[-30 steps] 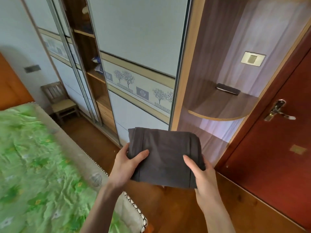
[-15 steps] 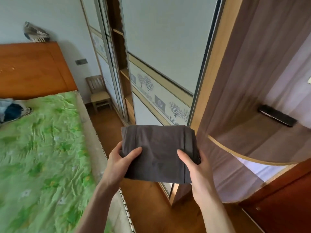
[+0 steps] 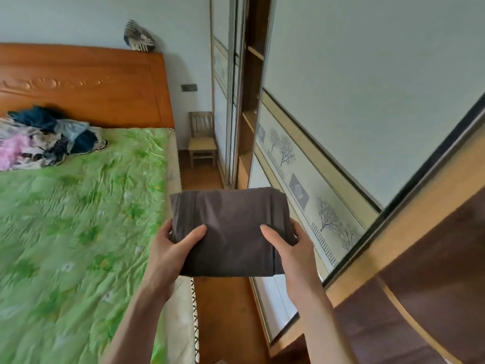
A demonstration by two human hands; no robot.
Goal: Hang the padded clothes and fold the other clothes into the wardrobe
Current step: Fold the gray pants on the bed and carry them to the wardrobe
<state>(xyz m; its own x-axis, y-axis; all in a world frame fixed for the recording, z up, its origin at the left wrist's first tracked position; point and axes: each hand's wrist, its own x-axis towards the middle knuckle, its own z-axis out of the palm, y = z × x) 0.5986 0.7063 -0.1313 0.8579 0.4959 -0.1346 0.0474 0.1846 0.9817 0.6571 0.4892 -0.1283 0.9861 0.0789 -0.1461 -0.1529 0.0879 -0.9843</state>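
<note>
Being carried flat and level: a dark grey folded garment (image 3: 231, 232), a neat soft rectangle, hanging in the air over the strip of wooden floor (image 3: 223, 319) between the bed (image 3: 78, 219) and the wardrobe (image 3: 341, 114). Looking light and limp, thin cloth in several layers, likely to sag or spill open if taken by one corner only; judging both short sides, as now, to be the safest hold. Gripping the left side: the left hand (image 3: 170, 248), thumb lying on top, fingers curled out of sight beneath. Gripping the right side in the same fashion: the right hand (image 3: 291, 248). Lying well apart at the head of the bed, near the headboard (image 3: 91, 82): a heap of unsorted clothes (image 3: 44, 137). Showing beyond the sliding door (image 3: 367, 74): open shelves (image 3: 249, 119), probably the place for this bundle.
</note>
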